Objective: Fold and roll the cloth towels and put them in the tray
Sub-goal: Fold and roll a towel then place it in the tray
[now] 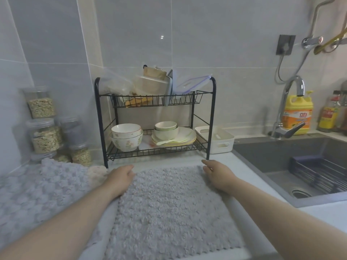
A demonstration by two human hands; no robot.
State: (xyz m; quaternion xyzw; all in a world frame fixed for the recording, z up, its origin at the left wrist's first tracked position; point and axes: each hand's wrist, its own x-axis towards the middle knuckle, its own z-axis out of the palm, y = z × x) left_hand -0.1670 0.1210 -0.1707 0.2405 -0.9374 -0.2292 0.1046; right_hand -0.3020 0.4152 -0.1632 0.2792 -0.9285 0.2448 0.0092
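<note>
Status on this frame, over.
Left hand at far-left corner, grip unclear; right hand flat on far-right corner. Grey towel spread flat, unfolded. White tray right of rack; nothing blocking.

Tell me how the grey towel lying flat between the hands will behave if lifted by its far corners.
Probably floppy: the grey towel lies thin and flat on the counter, so its middle should sag. Likely light for its size, being fluffy pile. Its plush surface looks grippy, so the left hand and right hand should keep hold.

Grey towel (pixel 169 209), white tray (pixel 217 139), black rack (pixel 212 117)
</note>
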